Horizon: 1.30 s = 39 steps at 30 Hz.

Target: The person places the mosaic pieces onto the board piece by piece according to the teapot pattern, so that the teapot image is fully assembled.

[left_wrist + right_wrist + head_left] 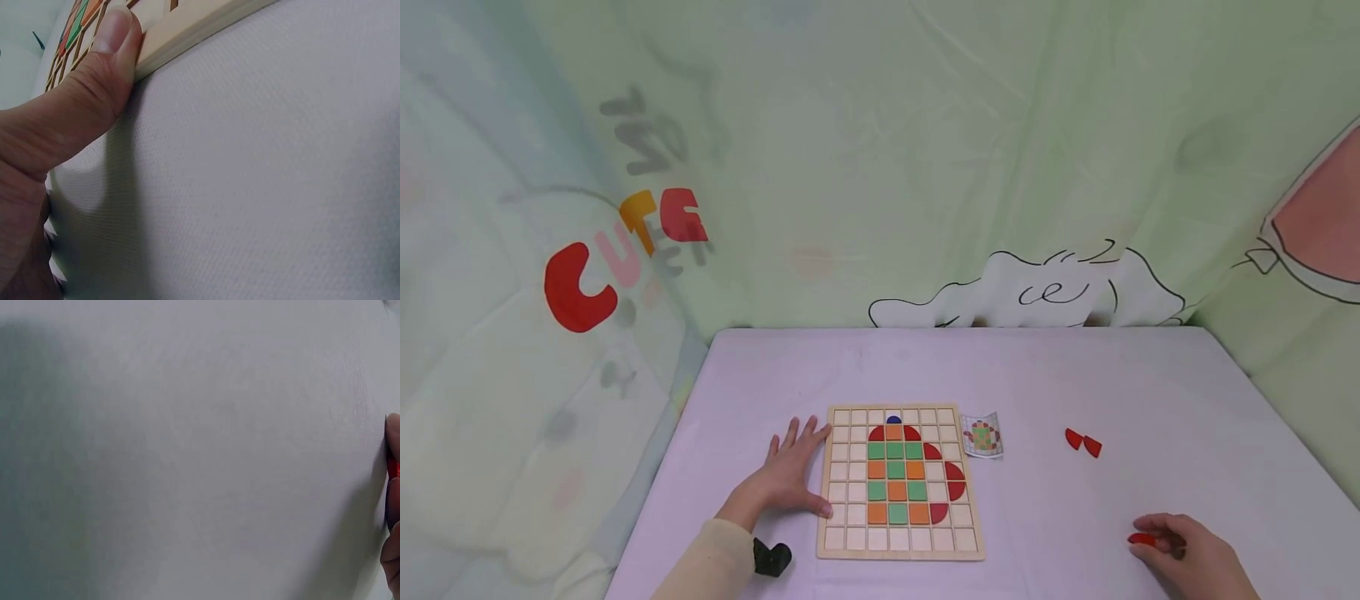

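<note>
My left hand (786, 479) is spread along the left side of a wooden grid board (850, 542), fingers extended. In the left wrist view the thumb (94, 81) presses on the board's raised rim (187, 39). Green and orange squares, red quarter-circles and a blue round piece fill part of the grid. Far to the right, low over the table, my right hand (1198, 557) pinches a red tile (1142, 539) between thumb and fingers. The right wrist view catches just a sliver of that tile (392, 465); the fingers hide most of its outline.
A small printed pattern card (982, 435) lies against the board's right side. Two red quarter-circle tiles (1083, 442) lie farther right on the pale tablecloth (1045, 375). By the left wrist is a black object (771, 558). A printed curtain (880, 167) hangs behind the table.
</note>
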Motion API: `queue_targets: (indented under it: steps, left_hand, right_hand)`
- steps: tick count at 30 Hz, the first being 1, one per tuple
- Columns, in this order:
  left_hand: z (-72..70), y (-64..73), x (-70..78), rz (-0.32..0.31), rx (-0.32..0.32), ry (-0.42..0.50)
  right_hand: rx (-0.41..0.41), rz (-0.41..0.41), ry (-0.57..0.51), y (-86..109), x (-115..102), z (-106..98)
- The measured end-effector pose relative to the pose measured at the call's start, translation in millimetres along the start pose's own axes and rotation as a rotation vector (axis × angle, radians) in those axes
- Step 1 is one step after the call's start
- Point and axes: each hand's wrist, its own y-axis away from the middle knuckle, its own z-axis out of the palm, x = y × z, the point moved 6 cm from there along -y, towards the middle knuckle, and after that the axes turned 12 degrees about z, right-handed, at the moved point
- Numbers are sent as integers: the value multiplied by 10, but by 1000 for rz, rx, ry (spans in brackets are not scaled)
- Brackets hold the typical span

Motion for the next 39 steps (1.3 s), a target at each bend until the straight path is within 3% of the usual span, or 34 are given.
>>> queue_targets:
  steps: [8, 16, 25, 29, 35, 39]
  left_hand:
    - [5, 1, -7, -5, 3, 2]
    - [7, -12, -9, -10, -8, -13]
    - [6, -5, -4, -14, -6, -22]
    - [-3, 3, 1, -18, -6, -23]
    - [-6, 5, 12, -16, -11, -4]
    - [2, -8, -1, -14, -13, -4]
  right_hand:
    - [30, -62, 15, 46, -108, -5]
    - [38, 11, 30, 48, -88, 29]
    - [-3, -30, 8, 79, -243, 39]
    - [26, -104, -17, 152, -511, -10]
    - [90, -274, -10, 327, -1143, 50]
    - [40, -358, -57, 428, -1575, 221]
